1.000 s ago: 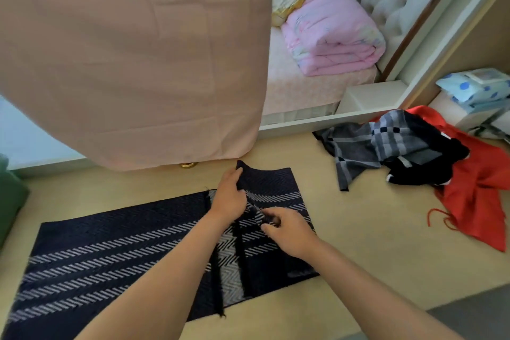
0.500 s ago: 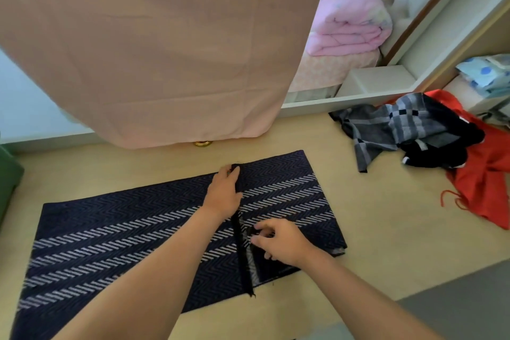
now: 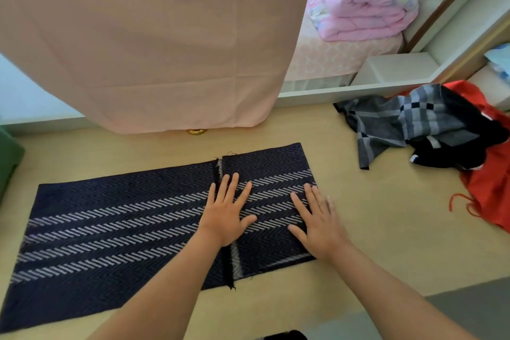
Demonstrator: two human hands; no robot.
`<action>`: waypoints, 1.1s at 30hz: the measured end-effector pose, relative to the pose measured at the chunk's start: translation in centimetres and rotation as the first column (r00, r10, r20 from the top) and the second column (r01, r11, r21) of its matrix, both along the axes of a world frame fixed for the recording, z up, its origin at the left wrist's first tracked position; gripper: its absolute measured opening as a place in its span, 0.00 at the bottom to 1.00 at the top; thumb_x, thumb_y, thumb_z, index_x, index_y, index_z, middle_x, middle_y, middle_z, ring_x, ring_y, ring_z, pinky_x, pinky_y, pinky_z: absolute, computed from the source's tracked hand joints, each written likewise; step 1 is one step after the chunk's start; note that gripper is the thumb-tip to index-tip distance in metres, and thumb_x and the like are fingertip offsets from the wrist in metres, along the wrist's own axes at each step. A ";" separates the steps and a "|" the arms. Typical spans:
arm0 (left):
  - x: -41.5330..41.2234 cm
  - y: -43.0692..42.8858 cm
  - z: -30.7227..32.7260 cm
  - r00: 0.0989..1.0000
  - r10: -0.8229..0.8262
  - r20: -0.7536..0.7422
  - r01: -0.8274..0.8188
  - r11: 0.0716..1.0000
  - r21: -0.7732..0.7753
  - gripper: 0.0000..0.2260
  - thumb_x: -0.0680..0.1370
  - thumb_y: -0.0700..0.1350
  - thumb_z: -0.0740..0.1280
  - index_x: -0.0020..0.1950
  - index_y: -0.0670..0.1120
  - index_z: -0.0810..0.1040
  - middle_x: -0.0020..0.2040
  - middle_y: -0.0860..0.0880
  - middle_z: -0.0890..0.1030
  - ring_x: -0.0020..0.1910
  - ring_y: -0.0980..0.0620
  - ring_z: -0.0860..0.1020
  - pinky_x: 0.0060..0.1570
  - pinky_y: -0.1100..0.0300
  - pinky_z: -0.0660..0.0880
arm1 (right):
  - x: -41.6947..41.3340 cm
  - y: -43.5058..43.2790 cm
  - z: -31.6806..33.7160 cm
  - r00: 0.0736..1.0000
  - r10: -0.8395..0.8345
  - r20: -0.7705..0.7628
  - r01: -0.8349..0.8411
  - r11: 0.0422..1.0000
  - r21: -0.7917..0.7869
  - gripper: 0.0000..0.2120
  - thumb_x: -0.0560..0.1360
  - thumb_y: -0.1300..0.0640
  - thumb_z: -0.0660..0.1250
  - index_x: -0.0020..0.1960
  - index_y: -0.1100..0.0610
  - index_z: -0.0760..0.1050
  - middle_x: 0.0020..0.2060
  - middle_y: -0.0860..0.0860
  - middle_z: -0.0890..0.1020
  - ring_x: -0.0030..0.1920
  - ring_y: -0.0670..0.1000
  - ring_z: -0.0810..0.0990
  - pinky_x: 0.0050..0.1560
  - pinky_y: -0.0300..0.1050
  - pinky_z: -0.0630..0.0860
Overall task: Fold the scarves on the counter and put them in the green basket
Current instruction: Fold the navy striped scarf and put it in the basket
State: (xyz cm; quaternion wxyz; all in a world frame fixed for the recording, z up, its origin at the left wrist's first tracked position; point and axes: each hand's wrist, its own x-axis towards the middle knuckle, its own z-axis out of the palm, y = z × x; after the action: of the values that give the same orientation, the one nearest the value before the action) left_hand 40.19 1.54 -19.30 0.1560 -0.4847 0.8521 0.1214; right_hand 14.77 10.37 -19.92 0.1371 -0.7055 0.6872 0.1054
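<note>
Pressing flat on the navy herringbone scarf (image 3: 110, 223), the left hand (image 3: 225, 214) has its fingers straight and spread, and it holds nothing. Its palm lies over the dark hem of the folded-over end. The right hand (image 3: 317, 225) lies the same way, flat and spread, on the right part of this folded end, with its fingers near the right border of the scarf.

The scarf is laid out on the beige counter (image 3: 372, 215), with white striped bands along its length. Its right end is folded back on itself.

At the far left edge a part of the green basket (image 3: 8, 157) shows, apart from the scarf. To the right, well apart, a crumpled grey checked scarf (image 3: 400, 124), a black cloth (image 3: 455, 152) and a red scarf (image 3: 494, 190) lie in one heap. Behind hangs a pink curtain (image 3: 151, 36), and a folded pink quilt (image 3: 364, 0) rests on the bed (image 3: 331, 58).
</note>
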 end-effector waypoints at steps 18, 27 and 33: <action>-1.8 9.6 0.8 0.888 -0.243 -0.391 0.193 0.968 -0.162 0.09 0.77 0.50 0.62 0.51 0.51 0.81 0.43 0.54 0.76 0.42 0.51 0.74 0.41 0.56 0.75 | -5.1 4.5 1.1 0.896 0.273 0.350 -0.188 0.948 -0.259 0.14 0.71 0.56 0.70 0.57 0.51 0.81 0.66 0.52 0.77 0.68 0.54 0.74 0.65 0.54 0.74; -0.5 10.6 2.8 0.903 -0.212 -0.373 0.215 0.976 -0.033 0.09 0.79 0.47 0.58 0.50 0.50 0.78 0.45 0.52 0.77 0.44 0.51 0.75 0.43 0.57 0.73 | -6.1 5.5 2.7 0.873 0.416 0.254 -0.328 0.887 -0.325 0.08 0.70 0.55 0.64 0.43 0.50 0.81 0.38 0.45 0.77 0.37 0.48 0.74 0.44 0.41 0.69; -1.1 10.8 2.2 0.907 -0.026 -0.421 -0.032 0.991 -0.130 0.10 0.81 0.48 0.60 0.59 0.51 0.77 0.55 0.53 0.76 0.53 0.52 0.74 0.52 0.59 0.74 | -4.9 4.8 3.3 0.906 0.321 0.277 -0.230 0.921 -0.315 0.12 0.74 0.51 0.62 0.33 0.51 0.76 0.29 0.45 0.74 0.30 0.47 0.69 0.38 0.41 0.63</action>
State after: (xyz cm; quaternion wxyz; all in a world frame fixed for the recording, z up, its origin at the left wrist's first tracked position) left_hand 39.13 12.34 -17.06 -0.0648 -0.4576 0.8711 0.1661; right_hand 9.88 15.15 -16.58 0.1321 -0.8160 0.5556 -0.0896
